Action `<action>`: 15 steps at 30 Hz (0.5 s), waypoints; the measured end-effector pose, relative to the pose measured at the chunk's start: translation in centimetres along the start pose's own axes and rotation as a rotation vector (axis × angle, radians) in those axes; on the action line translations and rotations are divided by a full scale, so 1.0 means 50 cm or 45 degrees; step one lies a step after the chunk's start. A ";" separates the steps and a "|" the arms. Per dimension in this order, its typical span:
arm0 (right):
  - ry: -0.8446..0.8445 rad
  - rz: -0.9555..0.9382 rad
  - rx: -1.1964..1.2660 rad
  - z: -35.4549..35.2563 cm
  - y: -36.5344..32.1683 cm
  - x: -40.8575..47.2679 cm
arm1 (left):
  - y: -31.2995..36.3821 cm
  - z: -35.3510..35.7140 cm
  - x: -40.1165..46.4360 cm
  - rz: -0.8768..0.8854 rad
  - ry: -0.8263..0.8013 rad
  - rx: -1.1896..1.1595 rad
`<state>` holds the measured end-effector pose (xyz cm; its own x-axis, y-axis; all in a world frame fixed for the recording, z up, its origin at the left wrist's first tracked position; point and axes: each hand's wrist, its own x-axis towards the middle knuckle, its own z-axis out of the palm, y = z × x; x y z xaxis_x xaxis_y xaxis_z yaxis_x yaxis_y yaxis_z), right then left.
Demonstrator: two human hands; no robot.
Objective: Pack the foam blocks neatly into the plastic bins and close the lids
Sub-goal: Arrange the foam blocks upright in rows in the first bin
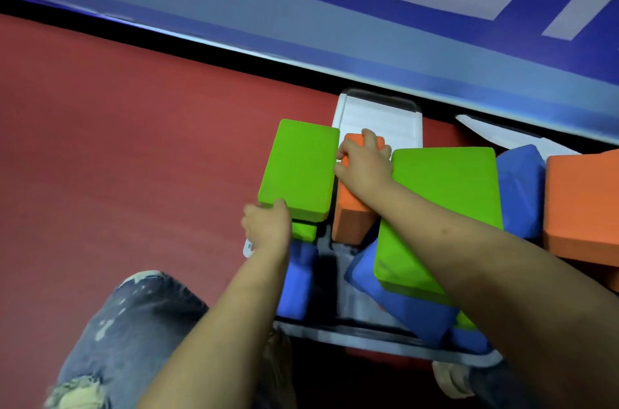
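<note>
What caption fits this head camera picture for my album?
Right hand grips an orange block while left hand holds a green block over the bin.

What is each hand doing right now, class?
Left hand: grips the near edge of a green foam block.
Right hand: grips an orange foam block.

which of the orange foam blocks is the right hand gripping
The upright orange block in the bin's middle, between the two green blocks; the right hand curls over its top. The other orange block sits untouched at far right.
</note>
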<state>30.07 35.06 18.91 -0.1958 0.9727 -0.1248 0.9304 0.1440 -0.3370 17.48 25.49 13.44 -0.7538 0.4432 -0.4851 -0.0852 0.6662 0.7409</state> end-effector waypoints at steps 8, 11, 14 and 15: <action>-0.305 0.100 -0.308 0.055 0.005 0.036 | 0.047 0.008 0.151 0.071 -0.554 0.290; -0.346 0.209 -0.313 0.088 -0.004 0.043 | 0.048 0.031 0.172 0.024 -0.694 0.153; -0.416 0.336 -0.316 0.099 -0.014 0.068 | 0.036 0.047 0.192 -0.121 -0.736 0.029; -0.473 0.364 -0.338 0.102 -0.007 0.078 | 0.026 0.050 0.201 -0.193 -0.756 -0.030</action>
<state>27.38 37.88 13.80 0.0250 0.8569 -0.5148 0.9996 -0.0290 0.0003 11.43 32.30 8.37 -0.2411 0.6074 -0.7569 -0.1825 0.7377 0.6500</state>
